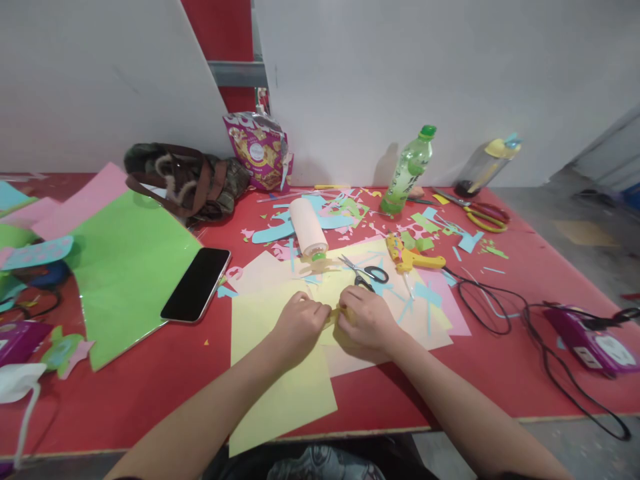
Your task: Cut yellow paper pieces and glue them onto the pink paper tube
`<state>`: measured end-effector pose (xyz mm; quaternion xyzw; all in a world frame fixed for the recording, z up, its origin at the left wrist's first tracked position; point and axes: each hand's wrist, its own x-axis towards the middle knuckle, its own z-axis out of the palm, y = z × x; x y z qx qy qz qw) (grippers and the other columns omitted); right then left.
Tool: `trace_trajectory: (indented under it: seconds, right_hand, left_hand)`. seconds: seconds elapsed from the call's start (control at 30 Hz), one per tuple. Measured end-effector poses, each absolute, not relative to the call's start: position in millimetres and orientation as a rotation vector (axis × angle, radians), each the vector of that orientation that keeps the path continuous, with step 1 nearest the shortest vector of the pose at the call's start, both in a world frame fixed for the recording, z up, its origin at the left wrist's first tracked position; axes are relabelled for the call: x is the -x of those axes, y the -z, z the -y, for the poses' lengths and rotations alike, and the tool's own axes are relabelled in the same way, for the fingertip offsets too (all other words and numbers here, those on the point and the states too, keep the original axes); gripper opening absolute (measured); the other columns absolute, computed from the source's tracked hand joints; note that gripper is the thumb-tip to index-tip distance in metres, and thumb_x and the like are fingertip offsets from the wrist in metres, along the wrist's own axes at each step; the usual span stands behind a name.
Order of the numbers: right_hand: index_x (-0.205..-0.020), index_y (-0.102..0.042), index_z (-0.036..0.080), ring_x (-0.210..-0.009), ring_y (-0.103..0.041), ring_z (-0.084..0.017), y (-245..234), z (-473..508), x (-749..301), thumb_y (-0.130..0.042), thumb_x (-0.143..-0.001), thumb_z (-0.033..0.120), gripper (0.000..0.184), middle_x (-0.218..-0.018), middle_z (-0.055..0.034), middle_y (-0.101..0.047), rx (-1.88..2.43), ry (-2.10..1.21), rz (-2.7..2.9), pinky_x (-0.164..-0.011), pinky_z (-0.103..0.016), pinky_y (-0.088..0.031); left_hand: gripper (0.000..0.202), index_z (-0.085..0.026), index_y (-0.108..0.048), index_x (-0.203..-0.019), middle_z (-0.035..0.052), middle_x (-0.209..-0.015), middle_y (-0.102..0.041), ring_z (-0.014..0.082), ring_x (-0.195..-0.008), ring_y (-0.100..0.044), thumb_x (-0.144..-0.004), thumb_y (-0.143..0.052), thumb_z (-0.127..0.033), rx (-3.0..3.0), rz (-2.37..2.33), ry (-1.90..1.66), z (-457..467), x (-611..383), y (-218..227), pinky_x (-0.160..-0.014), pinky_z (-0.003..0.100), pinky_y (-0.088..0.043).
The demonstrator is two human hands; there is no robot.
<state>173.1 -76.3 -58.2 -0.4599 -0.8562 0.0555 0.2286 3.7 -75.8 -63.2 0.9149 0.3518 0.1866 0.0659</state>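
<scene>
One small yellow pc (332,318) is sitting btwn the hands, L hand (301,325) pinching one end, R hand (367,316) the other. Paper sheets (285,397) are lying under both. Blk-handled scissors (355,268) are lying just beyond R hand; pink-wrapped btl (306,225) is lying farther out. Yellow glue gun (415,258) is resting beyond & right of R hand; phone (196,285) is lying left of L hand.

Purple snack bag (260,153) – white letters, green bottle (407,172) – dark characters, none legible
</scene>
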Motion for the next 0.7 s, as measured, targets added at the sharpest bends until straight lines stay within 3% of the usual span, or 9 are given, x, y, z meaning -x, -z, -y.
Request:
trace_trajectory:
  seconds: [0.3, 0.53, 0.7]
  right_hand:
    - [-0.065, -0.049, 0.017, -0.059, -0.049, -0.015, 60, 76, -172, -0.041, -0.064, 0.012, 0.009, -0.065, -0.0052, -0.056, 1.424, -0.35, 2.232, -0.052, -0.025, -0.035]
    - [-0.066, -0.046, 0.019, -0.046, -0.049, -0.01, 57, 68, -175, -0.045, -0.064, 0.019, 0.003, -0.052, 0.0034, -0.052, 1.566, -1.132, 1.512, -0.045, -0.022, -0.038]
    - [-0.063, -0.048, 0.019, -0.045, -0.048, -0.009, 54, 64, -175, -0.049, -0.061, 0.023, 0.005, -0.045, 0.0063, -0.047, 1.477, -1.338, 1.135, -0.047, -0.022, -0.039]
  left_hand:
    - [0.028, -0.014, -0.057, -0.076, 0.0042, -0.063, -0.062, 0.0133, -0.056, -0.053, -0.088, -0.031, -0.016, -2.603, -1.098, -0.65, 77, -6, 63, -0.067, 0.031, -0.036]
    - [0.019, -0.015, -0.053, -0.093, 0.005, -0.078, -0.062, 0.0154, -0.07, -0.058, -0.082, -0.042, -0.026, -1.708, -1.466, -1.004, 69, -5, 48, -0.064, 0.028, -0.045]
    - [0.023, -0.015, -0.051, -0.091, 0.0054, -0.084, -0.061, 0.0141, -0.074, -0.058, -0.079, -0.046, -0.034, -1.293, -1.353, -1.079, 62, -2, 46, -0.066, 0.027, -0.047]
